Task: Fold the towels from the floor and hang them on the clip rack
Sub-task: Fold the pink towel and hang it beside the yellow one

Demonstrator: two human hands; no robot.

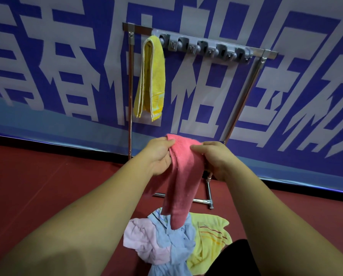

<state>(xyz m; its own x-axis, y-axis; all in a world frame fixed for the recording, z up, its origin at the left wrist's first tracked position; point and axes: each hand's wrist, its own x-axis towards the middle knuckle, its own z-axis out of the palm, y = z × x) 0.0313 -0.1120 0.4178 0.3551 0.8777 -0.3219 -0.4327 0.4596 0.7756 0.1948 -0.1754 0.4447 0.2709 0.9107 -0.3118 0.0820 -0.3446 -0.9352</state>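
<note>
I hold a pink towel (181, 176) folded into a long strip that hangs down in front of me. My left hand (160, 154) pinches its top left edge. My right hand (216, 158) grips its top right side. Behind it stands the clip rack (204, 47), a grey strip of several clips on a metal frame. A folded yellow towel (151, 76) hangs from the leftmost clip. On the floor below lies a heap of towels: a pale pink towel (142, 240), a light blue towel (178, 242) and a pale yellow striped towel (210, 238).
The rack's metal legs (208, 200) rest on the dark red floor (47, 176) against a blue and white banner wall (286, 96). A black patch of my clothing (236, 259) shows at the bottom edge.
</note>
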